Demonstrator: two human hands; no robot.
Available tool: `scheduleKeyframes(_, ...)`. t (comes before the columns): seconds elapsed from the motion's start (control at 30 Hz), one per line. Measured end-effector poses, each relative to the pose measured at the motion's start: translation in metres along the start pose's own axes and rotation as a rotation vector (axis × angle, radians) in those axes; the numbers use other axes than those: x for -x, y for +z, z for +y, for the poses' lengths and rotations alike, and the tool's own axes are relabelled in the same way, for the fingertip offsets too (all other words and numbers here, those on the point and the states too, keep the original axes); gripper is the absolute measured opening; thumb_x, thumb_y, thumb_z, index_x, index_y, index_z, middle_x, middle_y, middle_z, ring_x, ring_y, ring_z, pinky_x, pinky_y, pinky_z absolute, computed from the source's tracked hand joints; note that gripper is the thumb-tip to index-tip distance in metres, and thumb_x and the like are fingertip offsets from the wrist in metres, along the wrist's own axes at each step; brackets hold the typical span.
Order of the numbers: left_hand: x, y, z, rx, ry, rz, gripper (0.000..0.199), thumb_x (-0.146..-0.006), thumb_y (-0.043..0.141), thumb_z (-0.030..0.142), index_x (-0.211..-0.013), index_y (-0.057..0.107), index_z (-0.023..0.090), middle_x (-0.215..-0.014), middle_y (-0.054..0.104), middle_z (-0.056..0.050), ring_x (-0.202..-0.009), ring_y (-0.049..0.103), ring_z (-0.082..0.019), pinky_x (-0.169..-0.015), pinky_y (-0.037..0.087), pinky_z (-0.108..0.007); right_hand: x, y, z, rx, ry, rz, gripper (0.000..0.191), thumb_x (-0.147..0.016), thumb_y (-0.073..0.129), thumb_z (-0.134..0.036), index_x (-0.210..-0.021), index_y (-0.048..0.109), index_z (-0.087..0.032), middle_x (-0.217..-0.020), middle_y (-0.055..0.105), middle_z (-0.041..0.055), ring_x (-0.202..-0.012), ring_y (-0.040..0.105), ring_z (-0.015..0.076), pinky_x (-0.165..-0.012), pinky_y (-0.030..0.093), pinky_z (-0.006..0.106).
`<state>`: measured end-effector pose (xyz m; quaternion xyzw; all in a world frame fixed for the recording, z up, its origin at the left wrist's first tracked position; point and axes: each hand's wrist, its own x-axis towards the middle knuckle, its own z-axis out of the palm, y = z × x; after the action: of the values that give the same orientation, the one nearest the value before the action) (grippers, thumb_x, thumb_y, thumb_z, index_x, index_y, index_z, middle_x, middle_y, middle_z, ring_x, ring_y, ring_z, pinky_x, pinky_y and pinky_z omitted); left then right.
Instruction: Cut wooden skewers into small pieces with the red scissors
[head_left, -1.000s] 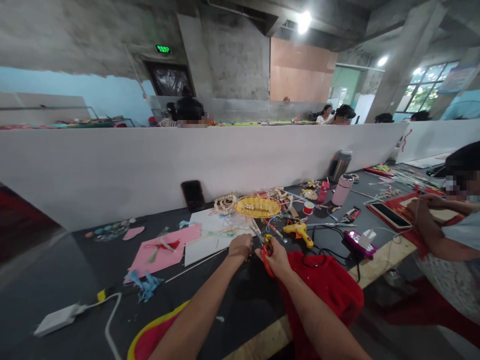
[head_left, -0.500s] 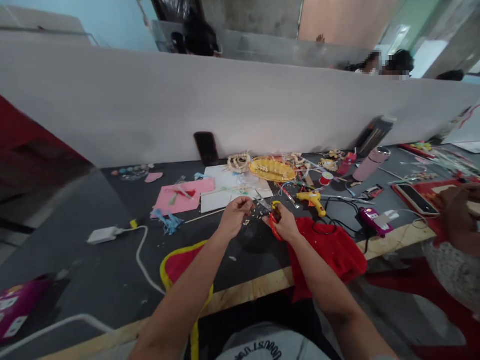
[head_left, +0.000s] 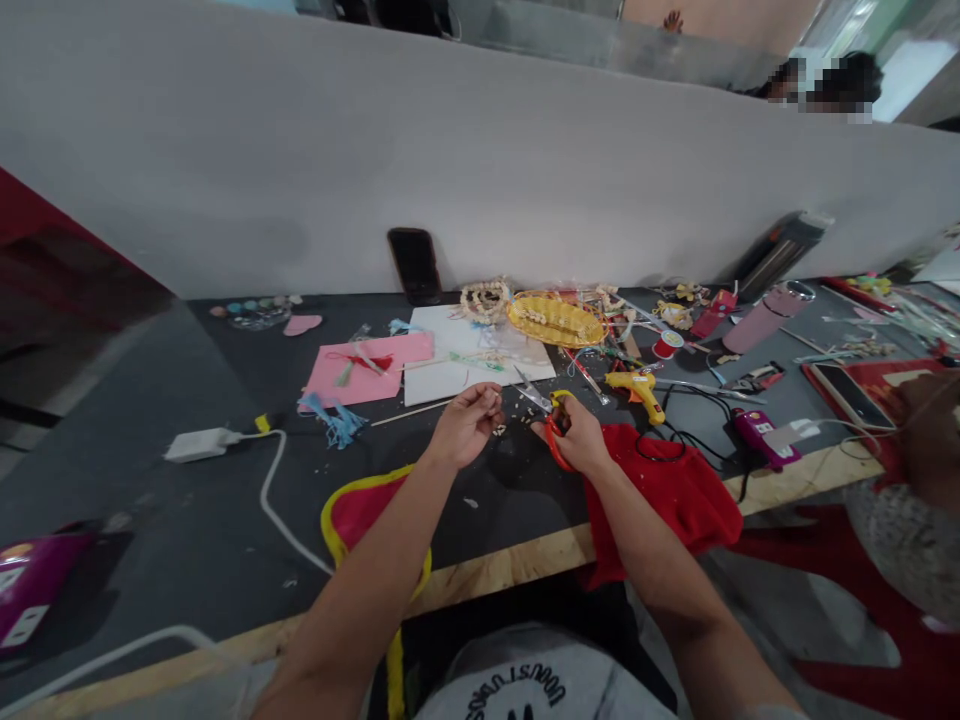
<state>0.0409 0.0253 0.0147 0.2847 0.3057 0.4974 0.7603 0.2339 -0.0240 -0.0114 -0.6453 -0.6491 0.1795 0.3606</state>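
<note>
My right hand (head_left: 579,436) is closed round the handles of a pair of scissors (head_left: 535,397) with orange and yellow grips. The blades point up and left, slightly parted, toward my left hand (head_left: 470,422). Its fingers are pinched together on something too small to make out, just left of the blade tips. Small pale bits (head_left: 501,429) are scattered on the dark table between my hands. Beyond them lies a white sheet (head_left: 435,376), with a yellow basket (head_left: 556,320) holding pale pieces at its right.
Pink paper (head_left: 322,372) and a blue tassel (head_left: 341,425) lie left. A yellow glue gun (head_left: 637,395), red cloth (head_left: 667,490) and pink bottle (head_left: 769,318) are right. A phone (head_left: 415,265) leans on the white partition (head_left: 300,150). A co-worker's arm (head_left: 930,420) is far right.
The view has tipped downward, showing less of the room behind the partition. Both hands stay in nearly the same place, the scissors still in my right hand.
</note>
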Motion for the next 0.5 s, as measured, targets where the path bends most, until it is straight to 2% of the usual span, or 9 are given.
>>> scheduleKeyframes(0.2,0.002,-0.0001,0.0018,0.021,-0.004,0.029,0.025,-0.06,0.083,0.019,-0.08,0.069,0.014,-0.071,0.063,-0.001,-0.06,0.05,-0.006,-0.058,0.042,-0.02,0.0011,-0.0011,-0.0001,0.038,-0.021,-0.014,0.033,-0.073,0.065,-0.051,-0.078,0.048,-0.023,-0.077,0.057,0.0007,-0.07,0.053,0.0169,-0.062,0.042,0.028)
scheduleKeyframes(0.5,0.0012,-0.0057,-0.001,-0.008,0.085,0.086,0.03,-0.055,0.086,0.02,-0.077,0.067,0.014,-0.072,0.064,-0.001,-0.062,0.054,-0.007,-0.058,0.045,-0.019,0.0017,-0.0087,0.0015,0.256,-0.074,-0.041,0.037,-0.076,0.064,-0.054,-0.088,0.053,-0.021,-0.09,0.063,0.0077,-0.089,0.059,0.026,-0.074,0.049,0.037)
